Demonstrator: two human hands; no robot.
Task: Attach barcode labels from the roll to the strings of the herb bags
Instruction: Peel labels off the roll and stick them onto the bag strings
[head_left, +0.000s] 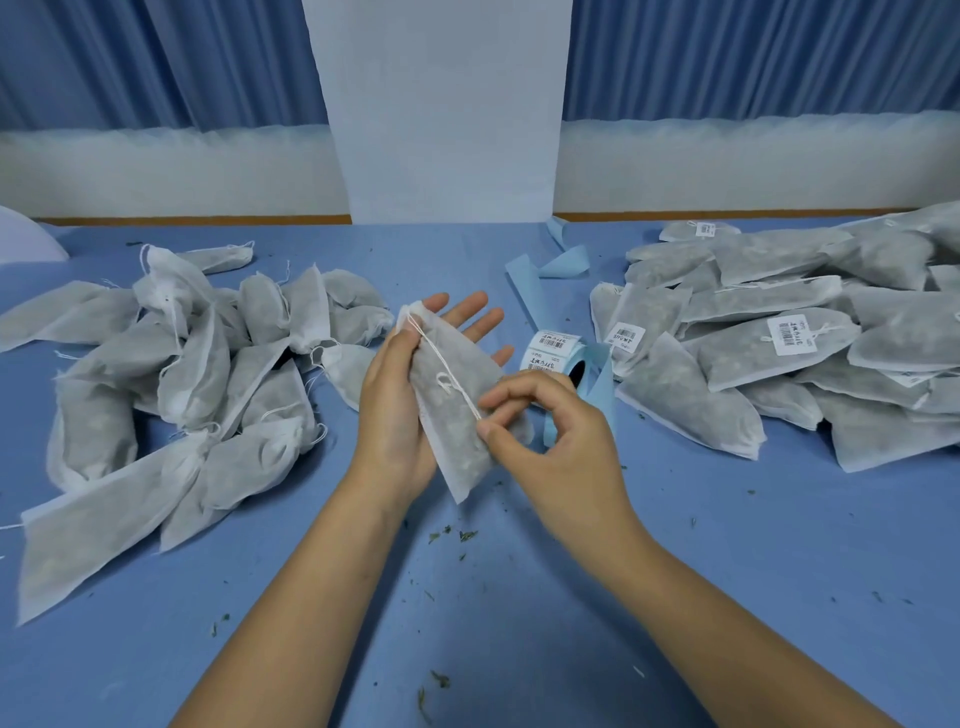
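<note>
One herb bag (451, 415), white mesh with grey-green filling, lies across my left hand (400, 410), whose thumb presses the bag's top while the fingers stretch out straight beneath it. Its white string (449, 370) runs taut down the bag's face. My right hand (550, 431) pinches the string's lower end between thumb and forefinger. The roll of barcode labels (555, 349) stands on the blue table just behind my right hand, with its blue backing strip (535, 280) trailing away behind it.
A loose pile of unlabelled herb bags (182, 384) fills the table's left side. Stacked bags carrying barcode labels (789, 338) cover the right side. A white pillar (441, 114) and blue curtains stand beyond the far edge. Herb crumbs (457, 535) dot the blue table (467, 613).
</note>
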